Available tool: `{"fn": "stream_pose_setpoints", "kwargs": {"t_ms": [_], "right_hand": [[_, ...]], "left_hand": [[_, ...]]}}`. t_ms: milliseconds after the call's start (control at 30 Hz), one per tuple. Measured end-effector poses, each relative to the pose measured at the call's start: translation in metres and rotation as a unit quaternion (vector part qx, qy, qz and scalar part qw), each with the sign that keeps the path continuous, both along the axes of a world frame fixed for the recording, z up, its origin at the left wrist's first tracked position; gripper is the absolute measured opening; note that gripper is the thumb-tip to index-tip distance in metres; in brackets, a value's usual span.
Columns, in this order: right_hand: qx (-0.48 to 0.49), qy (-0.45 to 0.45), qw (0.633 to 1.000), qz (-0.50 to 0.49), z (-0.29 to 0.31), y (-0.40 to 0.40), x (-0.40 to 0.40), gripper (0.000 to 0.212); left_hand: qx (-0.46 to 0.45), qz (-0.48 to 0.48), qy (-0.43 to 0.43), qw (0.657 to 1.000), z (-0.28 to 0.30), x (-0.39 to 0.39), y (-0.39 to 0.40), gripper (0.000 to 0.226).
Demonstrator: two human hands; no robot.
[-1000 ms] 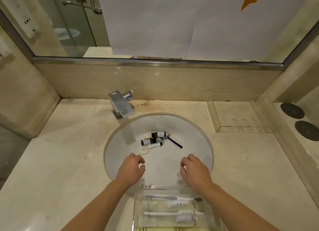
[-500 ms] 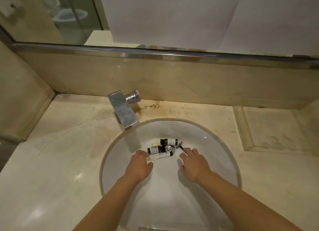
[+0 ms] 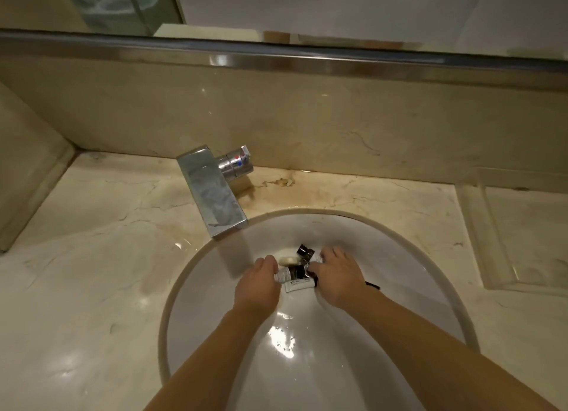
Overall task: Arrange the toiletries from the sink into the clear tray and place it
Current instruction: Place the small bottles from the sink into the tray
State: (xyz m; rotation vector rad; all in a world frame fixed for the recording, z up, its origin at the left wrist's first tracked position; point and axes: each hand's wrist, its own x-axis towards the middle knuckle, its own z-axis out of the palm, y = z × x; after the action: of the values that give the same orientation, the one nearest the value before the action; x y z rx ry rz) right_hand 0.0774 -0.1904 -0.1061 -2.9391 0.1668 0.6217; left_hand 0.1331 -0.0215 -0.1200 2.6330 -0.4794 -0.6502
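Several small toiletries lie bunched at the bottom of the white sink (image 3: 399,257). My left hand (image 3: 256,284) has its fingers closed on the labelled end of a dark small bottle (image 3: 292,272). My right hand (image 3: 338,275) curls over a second dark bottle (image 3: 305,251), whose black cap sticks out past the fingers. A white tube (image 3: 299,285) lies between the two hands, and a pale round soap (image 3: 289,260) sits just behind them. A dark thin handle (image 3: 372,285) pokes out from under my right wrist.
A square chrome faucet (image 3: 215,198) overhangs the sink's back left rim. An empty clear tray (image 3: 522,235) sits on the marble counter (image 3: 92,257) at the right. A marble backsplash and a mirror edge run along the back.
Both hands reached forward and down into the sink and closed onto the bottles. The view moved closer, and the near tray with toothbrushes dropped out of sight.
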Motion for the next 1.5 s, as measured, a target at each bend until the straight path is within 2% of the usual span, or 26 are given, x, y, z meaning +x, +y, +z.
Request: {"fn": "stream_pose_setpoints", "kwargs": {"t_ms": [67,200,333,367,467,500,533,600,700,833,1000,1100,1167,1267,1333,1433,1500], "right_hand": [[0.010,-0.012,1.000,-0.021,0.000,0.000,-0.002,0.038],[0.033,-0.046,0.993,-0.105,-0.001,0.003,-0.013,0.030],[0.105,-0.090,0.969,-0.206,0.010,0.005,-0.027,0.026],[0.142,-0.097,0.955,-0.242,0.015,0.006,-0.029,0.033],[0.280,-0.069,0.898,-0.332,0.031,0.014,-0.033,0.069],[0.313,-0.058,0.881,-0.349,0.037,0.017,-0.035,0.074],[0.337,-0.052,0.869,-0.359,0.043,0.020,-0.037,0.073],[0.379,-0.047,0.841,-0.384,0.057,0.027,-0.044,0.058],[0.470,-0.046,0.770,-0.430,0.079,0.038,-0.058,0.037],[0.533,-0.058,0.708,-0.460,0.105,0.052,-0.083,0.037],[0.578,-0.079,0.652,-0.484,0.135,0.066,-0.122,0.044],[0.594,-0.094,0.626,-0.497,0.153,0.076,-0.144,0.047],[0.604,-0.102,0.608,-0.505,0.165,0.082,-0.157,0.043],[0.640,-0.101,0.566,-0.509,0.180,0.089,-0.179,0.021],[0.657,-0.107,0.556,-0.498,0.189,0.096,-0.192,0.009],[0.658,-0.130,0.545,-0.504,0.198,0.108,-0.210,0.011],[0.651,-0.148,0.530,-0.522,0.195,0.113,-0.220,0.028]], "left_hand": [[0.003,0.002,-0.011,1.000,0.000,-0.001,-0.002,0.019],[-0.011,0.029,0.031,0.999,0.005,-0.003,-0.001,0.036],[-0.047,0.082,0.080,0.992,0.021,-0.003,0.005,0.032],[-0.073,0.104,0.094,0.987,0.024,-0.003,0.006,0.030],[-0.139,0.155,0.125,0.970,0.040,-0.007,0.012,0.024],[-0.156,0.167,0.131,0.965,0.046,-0.010,0.014,0.025],[-0.171,0.178,0.140,0.959,0.054,-0.013,0.016,0.027],[-0.197,0.194,0.157,0.948,0.067,-0.021,0.020,0.029],[-0.239,0.223,0.199,0.924,0.086,-0.032,0.027,0.031],[-0.324,0.245,0.273,0.872,0.116,-0.052,0.034,0.032],[-0.374,0.220,0.320,0.843,0.159,-0.084,0.050,0.021],[-0.381,0.203,0.322,0.842,0.175,-0.100,0.062,0.017],[-0.391,0.191,0.317,0.843,0.184,-0.110,0.070,0.019],[-0.401,0.159,0.316,0.845,0.193,-0.126,0.080,0.024],[-0.394,0.126,0.310,0.856,0.197,-0.136,0.086,0.026],[-0.369,0.088,0.285,0.880,0.196,-0.147,0.095,0.031],[-0.365,0.082,0.283,0.883,0.196,-0.154,0.102,0.034]]}}
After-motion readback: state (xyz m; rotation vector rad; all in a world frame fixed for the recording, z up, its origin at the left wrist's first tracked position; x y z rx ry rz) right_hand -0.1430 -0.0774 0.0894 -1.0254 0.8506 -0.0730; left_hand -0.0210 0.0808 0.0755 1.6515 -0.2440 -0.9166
